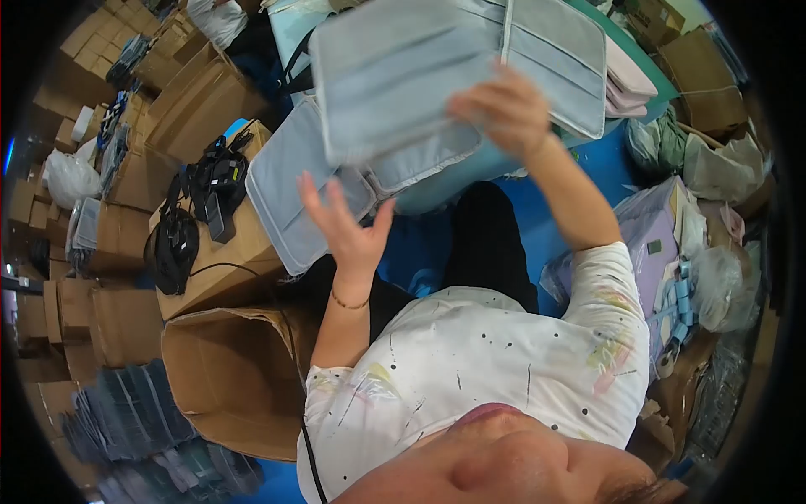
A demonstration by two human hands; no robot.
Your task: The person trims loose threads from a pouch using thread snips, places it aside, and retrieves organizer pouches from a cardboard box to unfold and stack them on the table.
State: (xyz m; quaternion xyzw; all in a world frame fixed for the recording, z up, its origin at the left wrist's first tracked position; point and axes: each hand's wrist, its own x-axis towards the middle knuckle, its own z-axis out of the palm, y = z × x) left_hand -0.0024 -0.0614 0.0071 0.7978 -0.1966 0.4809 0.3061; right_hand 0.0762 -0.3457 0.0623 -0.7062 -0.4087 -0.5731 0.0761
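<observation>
A grey fabric panel (395, 84) with white piping and pleat-like strips is tilted above the work surface, slightly blurred. My right hand (508, 113), smeared by motion, is at its right edge and appears to grip it. Below the panel, my left hand (351, 235) has its fingers spread and holds nothing. Beside and behind it lies a similar grey piece (290, 189), partly hidden by the hand. Another grey piece (428, 160) lies under the raised panel. More pleated grey panels (558, 63) lie to the right, next to a pink folded stack (628, 80).
An open cardboard box (231, 378) stands at my left. Black pouches with straps (214, 185) lie on a carton. Dark stacked pieces (134, 412) are at lower left. Plastic-wrapped lilac goods (651, 223) sit at right. Part of another person (218, 21) shows at the top.
</observation>
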